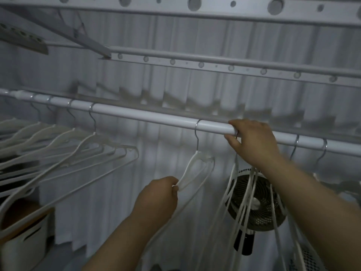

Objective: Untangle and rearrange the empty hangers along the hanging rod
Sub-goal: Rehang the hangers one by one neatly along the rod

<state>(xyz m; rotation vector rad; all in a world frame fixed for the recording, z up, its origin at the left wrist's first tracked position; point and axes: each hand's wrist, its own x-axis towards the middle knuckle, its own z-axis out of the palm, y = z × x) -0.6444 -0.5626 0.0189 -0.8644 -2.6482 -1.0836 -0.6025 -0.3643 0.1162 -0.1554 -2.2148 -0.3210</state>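
hanger (pixel 188 171) shoulder pinched by left hand (pixel 158 194), right hand (pixel 252 141) curled around rod (pixel 146 115).

Both arms are raised in front of the person, bare along the forearms. The left forearm climbs from low down, leaning a little to the right, its wrist nearly straight. The left grip (pixel 158 194) is closed into a loose fist, fingers and thumb pinching the edge of a white hanger (pixel 197 167). The right arm reaches higher, slanting up and inward from the right side. The right grip (pixel 252 141) sits on the rod (pixel 146 114), fingers curled over its top and the thumb tucked underneath. The two grips are apart, the right one above and to the right of the left.
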